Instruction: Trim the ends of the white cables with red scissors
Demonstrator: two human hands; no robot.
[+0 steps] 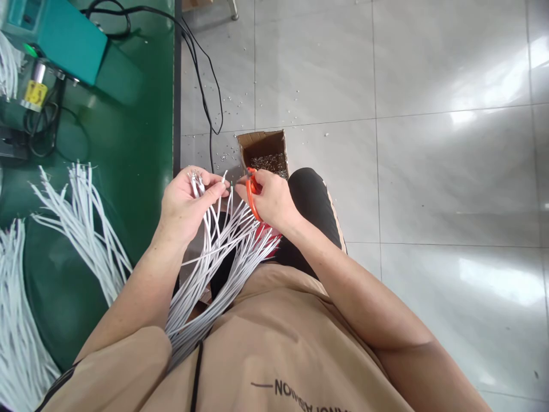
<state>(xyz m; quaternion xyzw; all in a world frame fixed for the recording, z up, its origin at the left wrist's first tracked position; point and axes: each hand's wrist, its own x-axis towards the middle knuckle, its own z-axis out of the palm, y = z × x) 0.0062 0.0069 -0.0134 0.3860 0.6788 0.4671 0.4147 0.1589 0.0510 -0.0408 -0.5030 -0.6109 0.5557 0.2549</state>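
Several white cables [209, 220] are gripped in my left hand [184, 197], their ends sticking up past the fingers. Its thumb and index finger pinch one cable near the tip. Orange-handled scissors [253, 197] sit in my right hand [273, 197], their blades mostly hidden. That hand's fingertips are close to a cable end with a small green tip, and I cannot tell whether they touch it. A large bundle of white cables [223, 292] lies across my lap, below both hands.
A cardboard box [262, 139] holding small clippings stands on the tiled floor [317, 189], with scraps scattered around it. On the green table [141, 126] at left are more cable bundles [90, 229] and a teal machine [72, 43]. Black cords [199, 74] hang over its edge.
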